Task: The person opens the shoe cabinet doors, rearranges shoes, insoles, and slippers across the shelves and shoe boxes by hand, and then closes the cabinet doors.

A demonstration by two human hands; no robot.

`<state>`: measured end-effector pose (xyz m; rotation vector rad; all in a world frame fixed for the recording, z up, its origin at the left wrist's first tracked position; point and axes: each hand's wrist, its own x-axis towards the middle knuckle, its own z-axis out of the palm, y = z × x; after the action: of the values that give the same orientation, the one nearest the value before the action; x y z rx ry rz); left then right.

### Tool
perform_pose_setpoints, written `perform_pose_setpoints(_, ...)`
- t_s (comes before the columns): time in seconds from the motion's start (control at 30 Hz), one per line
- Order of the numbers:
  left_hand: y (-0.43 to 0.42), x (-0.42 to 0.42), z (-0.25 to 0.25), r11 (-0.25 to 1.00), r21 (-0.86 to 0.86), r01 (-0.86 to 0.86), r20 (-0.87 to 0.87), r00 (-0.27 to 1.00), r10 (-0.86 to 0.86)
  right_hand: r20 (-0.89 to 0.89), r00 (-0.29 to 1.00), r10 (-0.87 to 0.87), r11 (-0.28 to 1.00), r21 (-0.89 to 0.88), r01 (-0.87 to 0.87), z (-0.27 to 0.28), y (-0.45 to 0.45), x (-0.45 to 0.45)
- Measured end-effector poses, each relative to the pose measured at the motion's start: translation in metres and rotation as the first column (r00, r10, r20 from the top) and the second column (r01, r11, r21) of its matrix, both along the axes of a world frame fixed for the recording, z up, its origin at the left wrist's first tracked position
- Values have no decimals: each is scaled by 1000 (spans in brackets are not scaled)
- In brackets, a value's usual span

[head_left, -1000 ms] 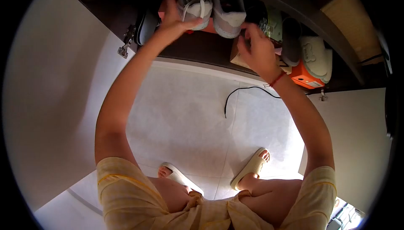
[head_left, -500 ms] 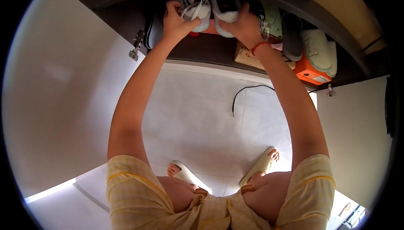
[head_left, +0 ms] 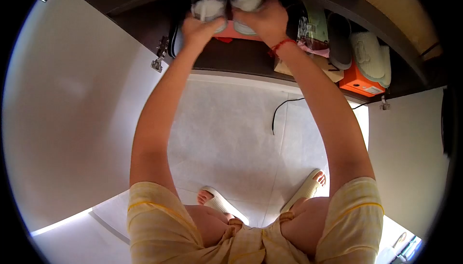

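Two light grey and white shoes stand side by side, heels toward me, on a pink-red box (head_left: 230,32) inside the dark cabinet. My left hand (head_left: 197,30) is closed round the outer side of the left shoe (head_left: 210,10), its thumb across the heel. Round the right shoe (head_left: 247,4) my right hand (head_left: 267,21) is closed, thumb on the heel and a red string at the wrist. The far ends of both shoes and some fingertips are hidden in the dark, and the hands are slightly blurred.
Right of the shoes are a brown box (head_left: 333,72), a dark slipper (head_left: 339,39), pale fluffy slippers (head_left: 369,56) and an orange box (head_left: 359,81). White doors stand open at both sides. A black cord (head_left: 274,119) lies on the grey floor.
My right hand has come from beside the right shoe to grip it. Both shoes have moved deeper into the cabinet and sit closer to each other.
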<state>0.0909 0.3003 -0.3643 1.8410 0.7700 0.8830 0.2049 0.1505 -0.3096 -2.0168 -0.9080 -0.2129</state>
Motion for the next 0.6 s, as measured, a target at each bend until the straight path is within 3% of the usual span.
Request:
perform_pose_setpoints(0.03,-1,-12,11,999,-14,41,51,998,-40,10,1000,7,1000,-27,-7,2,4,-6)
perform_pose_setpoints(0.07,9,-20,10,999,-16,42,49,998,-41,85,995,44,994,94,-51,-4,9,-10)
perform_pose_setpoints(0.1,19,-29,11,998,-2,60,1,998,-60,82,996,43,995,90,-51,-4,12,-16)
perform_pose_setpoints(0.23,25,-36,-4,992,42,116,-54,992,-114,32,999,25,1000,-10,-25,-24,25,-34)
perform_pose_setpoints(0.27,29,-31,-16,996,70,47,-80,996,-41,29,999,30,998,-63,-28,-32,28,-36)
perform_pose_setpoints(0.4,24,-31,-20,992,106,68,-20,998,-66,105,994,19,999,-44,-14,-34,26,-42)
perform_pose_setpoints(0.47,34,-31,-20,985,-56,164,-17,986,-165,38,995,95,993,71,-97,-43,23,-40)
perform_pose_setpoints(0.5,32,-34,-13,983,-59,173,-6,985,-173,47,995,87,994,65,-90,-44,19,-38)
perform_pose_setpoints(0.57,25,-42,4,978,-119,171,-146,971,-187,240,965,104,992,39,-117,-43,7,-35)
perform_pose_setpoints(0.6,29,-45,2,957,-187,221,-120,962,-246,27,974,227,970,85,-228,-33,-3,-35)
